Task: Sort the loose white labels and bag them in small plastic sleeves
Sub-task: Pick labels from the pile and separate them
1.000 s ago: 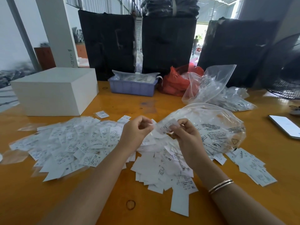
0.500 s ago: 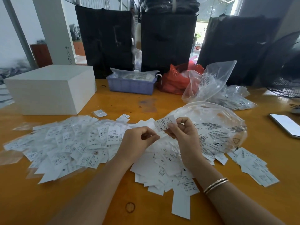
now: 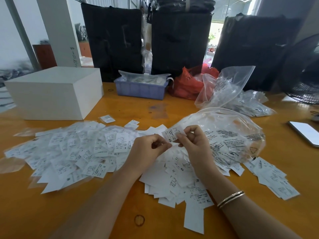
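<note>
A white label (image 3: 172,135) printed "XS" is pinched between the left hand (image 3: 146,150) and right hand (image 3: 195,145). Sleeved labels (image 3: 72,150) are heaped left of the left hand. Loose labels (image 3: 179,178) are piled beneath both hands.

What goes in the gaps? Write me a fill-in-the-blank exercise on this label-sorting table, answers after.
1. The label pinched between the left hand and right hand is printed with the size ____.
2. The bracelet sits on the ____ wrist.
3. The tray at the back of the table is coloured ____.
4. The phone lies at the table's ____ edge.

Missing words: XS; right; blue; right
</note>
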### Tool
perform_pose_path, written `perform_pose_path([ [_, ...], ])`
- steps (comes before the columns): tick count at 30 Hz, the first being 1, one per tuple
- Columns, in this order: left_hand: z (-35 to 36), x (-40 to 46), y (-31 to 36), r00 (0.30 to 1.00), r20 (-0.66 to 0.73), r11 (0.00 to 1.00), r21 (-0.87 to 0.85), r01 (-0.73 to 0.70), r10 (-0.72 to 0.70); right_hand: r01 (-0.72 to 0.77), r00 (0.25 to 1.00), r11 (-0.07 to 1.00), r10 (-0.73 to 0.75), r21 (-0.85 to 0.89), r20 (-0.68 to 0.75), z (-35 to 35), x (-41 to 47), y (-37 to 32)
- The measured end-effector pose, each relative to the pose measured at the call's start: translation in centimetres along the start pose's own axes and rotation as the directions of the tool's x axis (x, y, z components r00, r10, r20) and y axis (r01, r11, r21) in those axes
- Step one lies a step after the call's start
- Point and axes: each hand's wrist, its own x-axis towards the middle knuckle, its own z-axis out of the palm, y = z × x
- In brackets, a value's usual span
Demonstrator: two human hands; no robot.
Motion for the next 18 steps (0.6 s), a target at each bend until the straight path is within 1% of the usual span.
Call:
perform_pose_path([
  [4, -0.08, -0.05, -0.05, 1.000, -0.018, 0.999, -0.043, -0.015, 0.014, -0.007, 1.000, 1.000, 0.007, 0.029, 0.001, -0.12, 0.00, -0.05],
  [7, -0.18, 0.08, -0.05, 0.998, -0.052, 0.998, -0.057, -0.030, 0.027, 0.002, 0.999, 1.000, -0.001, -0.023, 0.048, -0.15, -0.14, 0.00],
  [8, -0.25, 0.09, -0.04, 0.998, -0.053, 0.997, -0.069, -0.032, 0.029, 0.012, 0.998, 0.998, -0.009, -0.062, 0.059, -0.17, -0.16, 0.03],
  [10, -0.41, 0.09, 0.01, 0.999, -0.031, 0.995, -0.098, -0.018, 0.015, 0.059, 0.996, 0.979, -0.045, -0.198, 0.072, -0.25, -0.17, 0.13],
  [12, -0.53, 0.08, 0.06, 1.000, -0.004, 0.995, -0.103, 0.003, -0.003, 0.124, 0.991, 0.929, -0.096, -0.350, 0.097, -0.28, -0.16, 0.21],
  [14, -0.54, 0.13, 0.12, 0.999, 0.023, 0.996, -0.087, 0.026, -0.024, 0.182, 0.982, 0.866, -0.140, -0.466, 0.124, -0.32, -0.13, 0.25],
  [16, -0.48, 0.12, 0.11, 0.998, 0.053, 0.994, -0.097, 0.049, -0.044, 0.217, 0.976, 0.813, -0.171, -0.540, 0.134, -0.36, -0.18, 0.27],
  [18, -0.40, 0.12, -0.05, 0.995, 0.083, 0.984, -0.162, 0.075, -0.063, 0.223, 0.975, 0.793, -0.194, -0.567, 0.112, -0.41, -0.18, 0.30],
])
